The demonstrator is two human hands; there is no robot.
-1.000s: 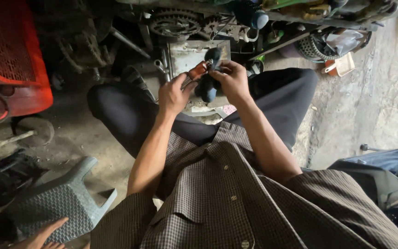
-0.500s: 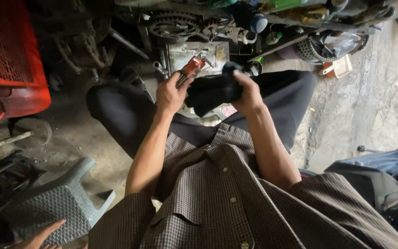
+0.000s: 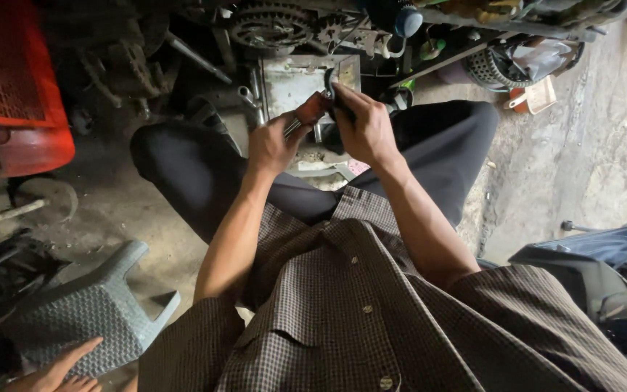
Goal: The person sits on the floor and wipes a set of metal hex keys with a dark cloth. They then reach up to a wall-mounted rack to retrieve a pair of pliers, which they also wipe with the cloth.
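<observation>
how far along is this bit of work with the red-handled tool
Done: nothing visibly finished. In hand: left hand grips a red-handled tool, its tip at a dark part in the right hand. Left: the grey metal housing lies beyond the knees, apart from both hands.

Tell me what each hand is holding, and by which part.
The left hand grips a red-handled tool by the lower end of its handle. The right hand closes around a small dark part at the tool's tip; where exactly it holds is hidden.

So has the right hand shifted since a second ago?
Yes. The right hand moved left, back toward the left hand, in front of the grey metal box.
</observation>
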